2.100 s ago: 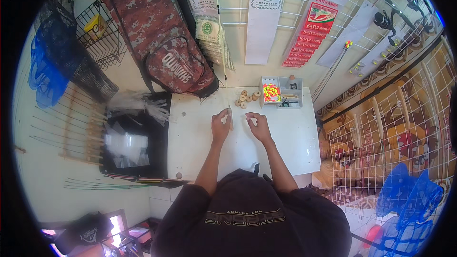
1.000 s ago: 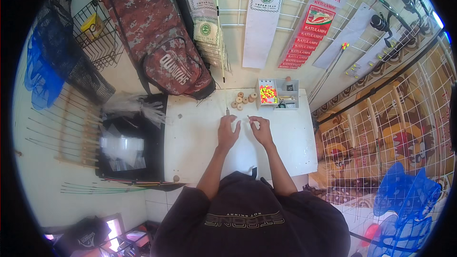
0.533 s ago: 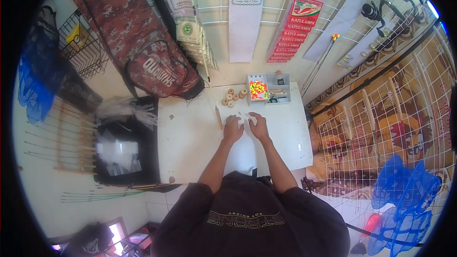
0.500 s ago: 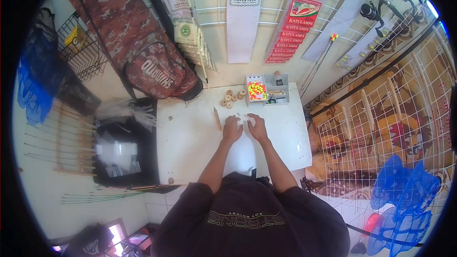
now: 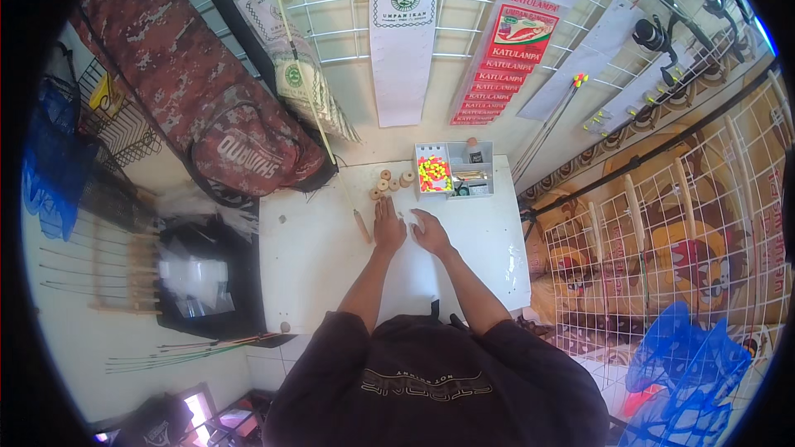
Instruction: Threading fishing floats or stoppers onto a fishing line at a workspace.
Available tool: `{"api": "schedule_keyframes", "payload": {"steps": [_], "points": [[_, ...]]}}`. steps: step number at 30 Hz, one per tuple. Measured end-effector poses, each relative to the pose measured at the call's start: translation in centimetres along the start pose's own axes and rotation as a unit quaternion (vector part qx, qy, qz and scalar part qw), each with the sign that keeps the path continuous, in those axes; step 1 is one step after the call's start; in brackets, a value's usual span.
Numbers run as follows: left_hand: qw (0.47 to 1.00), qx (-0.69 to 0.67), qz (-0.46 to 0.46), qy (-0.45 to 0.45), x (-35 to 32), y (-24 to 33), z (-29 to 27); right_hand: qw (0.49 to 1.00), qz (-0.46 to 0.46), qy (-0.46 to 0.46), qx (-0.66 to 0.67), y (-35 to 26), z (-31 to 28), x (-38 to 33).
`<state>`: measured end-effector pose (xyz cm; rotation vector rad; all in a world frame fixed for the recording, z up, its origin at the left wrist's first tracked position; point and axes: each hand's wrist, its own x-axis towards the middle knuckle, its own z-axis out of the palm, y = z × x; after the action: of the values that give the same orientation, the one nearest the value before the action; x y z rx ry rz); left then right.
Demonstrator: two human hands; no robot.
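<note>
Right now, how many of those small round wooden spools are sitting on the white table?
4 that I can make out, clustered at the table's far edge: one nearest the left hand, one behind it, two beside the compartment box. Others may be hidden.

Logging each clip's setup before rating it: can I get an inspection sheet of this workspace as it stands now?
Surface: white table, mostly bare.
Job's things: small pale item under the fingertips, too small to identify; wooden stick beside the left hand.
Clutter: wooden spools; compartment box with bright beads.
Hands: left hand and right hand flat on the table, close together.
Cables: nothing seen.
Surroundings: wire grid wall with hanging packets, camouflage bag, fishing rods.
</note>
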<state>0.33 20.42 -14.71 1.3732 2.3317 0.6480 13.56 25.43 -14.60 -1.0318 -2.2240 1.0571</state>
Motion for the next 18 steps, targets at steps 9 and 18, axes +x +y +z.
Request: {"api": "schedule_keyframes", "payload": {"steps": [9,18], "points": [[1.000,-0.025,0.000,0.008,1.1,0.7,-0.9,1.000,0.020,0.004,-0.004,0.5,-0.1,0.5],[0.998,-0.004,-0.002,-0.064,1.0,0.6,-0.2,0.997,0.038,0.040,0.054,0.2,0.0,0.4]]}}
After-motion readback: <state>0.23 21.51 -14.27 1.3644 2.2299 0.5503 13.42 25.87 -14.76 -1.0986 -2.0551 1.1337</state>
